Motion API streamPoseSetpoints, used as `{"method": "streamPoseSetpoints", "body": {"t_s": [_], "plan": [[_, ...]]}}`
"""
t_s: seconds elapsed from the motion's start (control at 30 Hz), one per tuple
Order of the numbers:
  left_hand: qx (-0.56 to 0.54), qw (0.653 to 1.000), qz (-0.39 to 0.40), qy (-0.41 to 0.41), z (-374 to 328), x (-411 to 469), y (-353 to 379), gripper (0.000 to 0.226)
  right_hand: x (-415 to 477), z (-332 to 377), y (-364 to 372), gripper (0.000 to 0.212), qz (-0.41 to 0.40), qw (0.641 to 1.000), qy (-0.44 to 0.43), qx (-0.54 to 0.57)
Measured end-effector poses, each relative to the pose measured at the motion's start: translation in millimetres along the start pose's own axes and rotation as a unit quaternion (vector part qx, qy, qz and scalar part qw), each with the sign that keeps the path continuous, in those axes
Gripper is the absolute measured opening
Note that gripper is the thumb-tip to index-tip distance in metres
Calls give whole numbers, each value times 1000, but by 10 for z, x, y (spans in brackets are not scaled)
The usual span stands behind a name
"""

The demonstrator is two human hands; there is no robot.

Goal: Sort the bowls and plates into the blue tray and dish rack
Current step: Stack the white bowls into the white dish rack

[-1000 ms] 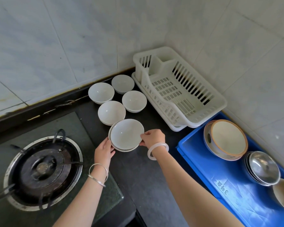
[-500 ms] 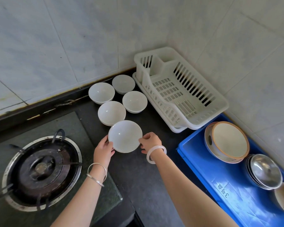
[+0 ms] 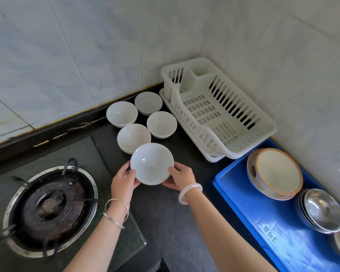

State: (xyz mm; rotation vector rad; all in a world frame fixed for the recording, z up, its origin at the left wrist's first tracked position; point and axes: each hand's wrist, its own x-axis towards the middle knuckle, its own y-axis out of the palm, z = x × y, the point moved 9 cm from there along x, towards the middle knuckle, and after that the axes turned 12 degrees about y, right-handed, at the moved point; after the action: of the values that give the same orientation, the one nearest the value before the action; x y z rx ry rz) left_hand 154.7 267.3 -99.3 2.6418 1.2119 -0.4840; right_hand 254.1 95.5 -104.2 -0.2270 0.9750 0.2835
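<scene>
Bowls (image 3: 152,163) plain white. Rack (image 3: 268,124) white, slotted. Tray (image 3: 243,203) blue, white print. Big bowl (image 3: 279,171) cream inside, orange rim. Metal bowls (image 3: 322,211) silver. Counter (image 3: 165,213) black. Tiles (image 3: 67,55) pale, marbled.

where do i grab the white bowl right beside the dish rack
Probably pinch the rim of the white bowl from above, on its near edge: it stands upright and open, with the dish rack to its right and other bowls crowding its left and far sides.
</scene>
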Motion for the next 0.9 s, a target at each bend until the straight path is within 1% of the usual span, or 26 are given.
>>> {"method": "streamPoseSetpoints", "body": {"t_s": [0.1,0.23,0.3,0.4,0.47,0.57,0.67,0.73,0.9], "plan": [[-3,999,22,39,-290,14,182,37,-100,210,-167,33,-5,999,-30,28],[-17,994,57,87,-779,69,597,22,-267,693,-448,23,-8,992,-101,80],[-27,992,72,102,-990,125,846,18,-323,937,-616,23,-17,986,-122,111],[-15,988,93,121,-1220,243,1247,20,-327,1253,-878,28,-36,980,-134,141],[8,984,107,140,-1335,355,1543,22,-282,1432,-1053,20,-46,976,-142,161],[47,975,136,169,-1468,561,2029,14,-128,1676,-1302,14,-64,970,-147,184],[76,971,151,167,-1527,813,2460,23,149,1867,-1480,11,-64,963,-129,226],[99,970,156,160,-1508,1000,2697,31,354,1962,-1552,15,-58,964,-114,234],[65,981,171,73,-1248,1384,3115,35,811,2152,-1710,25,-69,967,-93,229]]}}
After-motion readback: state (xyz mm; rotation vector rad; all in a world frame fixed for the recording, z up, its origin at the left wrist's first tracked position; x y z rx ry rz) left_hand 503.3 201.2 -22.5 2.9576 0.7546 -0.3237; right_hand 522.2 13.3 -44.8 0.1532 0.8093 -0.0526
